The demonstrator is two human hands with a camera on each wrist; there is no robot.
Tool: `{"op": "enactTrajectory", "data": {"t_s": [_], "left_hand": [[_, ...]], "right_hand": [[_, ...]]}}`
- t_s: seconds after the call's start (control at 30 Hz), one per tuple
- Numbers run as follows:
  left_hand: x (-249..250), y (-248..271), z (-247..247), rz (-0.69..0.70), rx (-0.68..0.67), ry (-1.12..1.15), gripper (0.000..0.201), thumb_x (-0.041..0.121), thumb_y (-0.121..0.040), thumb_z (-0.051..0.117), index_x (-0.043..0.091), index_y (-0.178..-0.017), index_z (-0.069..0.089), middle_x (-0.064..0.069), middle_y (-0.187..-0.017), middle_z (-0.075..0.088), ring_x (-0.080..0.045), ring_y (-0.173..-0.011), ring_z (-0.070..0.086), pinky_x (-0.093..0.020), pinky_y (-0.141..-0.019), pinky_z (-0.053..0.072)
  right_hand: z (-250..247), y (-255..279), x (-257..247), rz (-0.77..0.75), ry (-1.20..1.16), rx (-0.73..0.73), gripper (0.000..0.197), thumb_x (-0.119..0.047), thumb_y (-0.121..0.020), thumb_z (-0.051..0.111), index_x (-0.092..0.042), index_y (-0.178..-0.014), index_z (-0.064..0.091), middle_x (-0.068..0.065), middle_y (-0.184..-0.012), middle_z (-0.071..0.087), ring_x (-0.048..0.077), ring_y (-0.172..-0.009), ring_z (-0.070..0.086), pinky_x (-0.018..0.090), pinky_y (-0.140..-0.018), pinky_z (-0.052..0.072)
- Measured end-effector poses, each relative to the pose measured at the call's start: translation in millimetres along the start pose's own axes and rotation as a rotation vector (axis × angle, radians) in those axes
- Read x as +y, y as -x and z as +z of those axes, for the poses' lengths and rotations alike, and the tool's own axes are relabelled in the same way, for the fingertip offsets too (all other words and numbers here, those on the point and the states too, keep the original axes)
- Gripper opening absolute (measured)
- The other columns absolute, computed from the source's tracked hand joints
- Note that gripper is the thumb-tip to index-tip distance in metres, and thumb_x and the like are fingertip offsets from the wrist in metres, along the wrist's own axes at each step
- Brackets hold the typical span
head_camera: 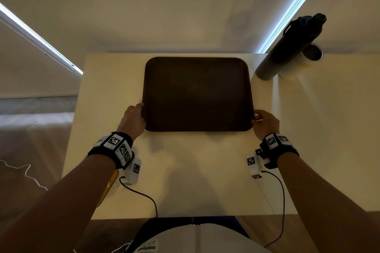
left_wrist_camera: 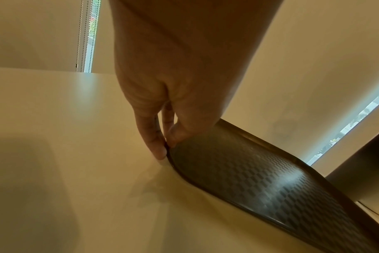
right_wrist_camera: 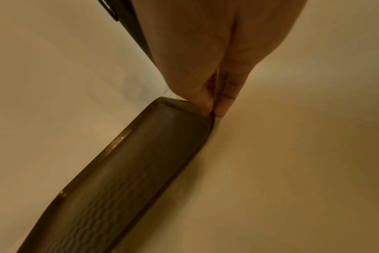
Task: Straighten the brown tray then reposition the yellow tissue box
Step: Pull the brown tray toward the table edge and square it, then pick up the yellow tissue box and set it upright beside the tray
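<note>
A dark brown tray (head_camera: 197, 94) lies flat on the pale table (head_camera: 185, 170), its sides roughly parallel to the table's edges. My left hand (head_camera: 133, 117) pinches the tray's left rim near the front corner; in the left wrist view the left hand (left_wrist_camera: 167, 147) has thumb on top of the tray (left_wrist_camera: 260, 179) and fingers under the rim. My right hand (head_camera: 265, 122) pinches the right rim near the front corner, and the right hand (right_wrist_camera: 212, 111) shows the same hold on the tray (right_wrist_camera: 141, 162). A sliver of the yellow tissue box (head_camera: 108, 189) peeks out under my left forearm.
A tall dark bottle (head_camera: 287, 47) and a pale cup (head_camera: 308, 57) stand at the table's back right corner. Cables (head_camera: 144, 195) trail from both wrist units across the front of the table. The table's left edge runs close to my left arm.
</note>
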State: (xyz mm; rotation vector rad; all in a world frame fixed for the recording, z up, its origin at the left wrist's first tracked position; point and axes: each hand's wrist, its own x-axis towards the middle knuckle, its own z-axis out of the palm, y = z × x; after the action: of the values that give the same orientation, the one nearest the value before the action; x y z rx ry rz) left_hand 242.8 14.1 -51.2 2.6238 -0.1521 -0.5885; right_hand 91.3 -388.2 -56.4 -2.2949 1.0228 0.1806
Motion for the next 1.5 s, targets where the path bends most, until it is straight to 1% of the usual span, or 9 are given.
{"op": "enactTrajectory", "data": {"t_s": [0.13,0.27,0.4,0.57,0.8,1.0,1.13,1.33,1.5], "left_hand": [[2,0,0,-0.018,-0.013,-0.006,0.060,0.001,-0.087,0.055,0.008,-0.145,0.039,-0.028,-0.130,0.051,-0.045,-0.118,0.055,-0.054,-0.101,0.046],[8,5,-9,-0.049,-0.043,-0.044,0.058,0.013,-0.090,0.055,0.014,-0.146,0.039,-0.022,-0.137,0.048,-0.043,-0.124,0.052,-0.055,-0.101,0.046],[21,27,-30,0.020,0.060,0.004,0.050,0.027,-0.093,0.057,0.019,-0.140,0.044,-0.016,-0.138,0.050,-0.038,-0.123,0.051,-0.053,-0.099,0.047],[10,87,-58,0.168,0.229,0.111,0.041,0.031,-0.091,0.062,0.024,-0.130,0.053,-0.006,-0.131,0.056,-0.028,-0.120,0.055,-0.048,-0.097,0.049],[-85,174,-73,-0.039,0.310,0.131,0.037,0.031,-0.092,0.062,0.026,-0.128,0.056,-0.002,-0.132,0.053,-0.019,-0.114,0.055,-0.032,-0.088,0.042],[-161,210,-67,-0.080,0.294,0.213,0.030,0.038,-0.094,0.058,0.046,-0.122,0.050,-0.002,-0.131,0.053,-0.020,-0.112,0.058,-0.038,-0.086,0.051],[-193,215,-64,-0.034,0.187,0.263,0.034,0.036,-0.097,0.054,0.025,-0.129,0.055,-0.009,-0.130,0.055,-0.021,-0.100,0.065,-0.040,-0.086,0.056],[-211,206,-70,0.012,-0.083,0.318,0.042,0.044,-0.098,0.048,0.024,-0.136,0.049,-0.002,-0.126,0.065,-0.015,-0.092,0.071,-0.044,-0.087,0.057],[-213,209,-72,-0.003,-0.104,0.321,0.043,0.039,-0.100,0.048,0.020,-0.138,0.051,-0.004,-0.111,0.073,-0.014,-0.092,0.072,-0.035,-0.087,0.057]], "right_hand": [[2,-1,2,-0.011,0.012,-0.009,0.037,-0.001,-0.088,0.060,-0.013,-0.123,0.063,0.014,-0.108,0.069,0.032,-0.098,0.066,0.027,-0.084,0.042],[-6,4,-3,-0.067,0.044,-0.033,0.042,-0.007,-0.090,0.062,-0.014,-0.131,0.056,0.019,-0.128,0.056,0.036,-0.111,0.060,0.038,-0.097,0.046],[-14,23,-28,-0.350,0.190,-0.081,0.050,-0.019,-0.093,0.060,-0.020,-0.140,0.043,0.013,-0.143,0.039,0.035,-0.128,0.044,0.051,-0.108,0.043],[5,52,-84,-0.763,0.177,-0.162,0.043,-0.019,-0.092,0.062,-0.017,-0.134,0.051,0.013,-0.130,0.050,0.030,-0.117,0.051,0.050,-0.102,0.046],[74,133,-165,-1.035,0.153,-0.554,0.038,-0.023,-0.097,0.057,-0.016,-0.134,0.054,0.008,-0.127,0.053,0.022,-0.112,0.056,0.036,-0.097,0.047],[136,202,-207,-0.953,0.188,-0.787,0.041,-0.040,-0.100,0.049,-0.020,-0.136,0.052,0.007,-0.128,0.056,0.020,-0.108,0.059,0.035,-0.095,0.048],[163,229,-214,-0.775,0.159,-0.830,0.043,-0.043,-0.103,0.041,-0.021,-0.139,0.048,0.008,-0.134,0.056,0.021,-0.116,0.058,0.035,-0.100,0.045],[182,255,-214,-0.440,-0.112,-0.799,0.032,-0.029,-0.102,0.051,-0.018,-0.130,0.058,0.006,-0.115,0.069,0.012,-0.086,0.074,0.018,-0.075,0.057],[190,262,-215,-0.315,-0.241,-0.728,0.028,-0.022,-0.096,0.061,-0.015,-0.123,0.066,0.001,-0.106,0.073,0.013,-0.090,0.075,0.035,-0.092,0.059]]}}
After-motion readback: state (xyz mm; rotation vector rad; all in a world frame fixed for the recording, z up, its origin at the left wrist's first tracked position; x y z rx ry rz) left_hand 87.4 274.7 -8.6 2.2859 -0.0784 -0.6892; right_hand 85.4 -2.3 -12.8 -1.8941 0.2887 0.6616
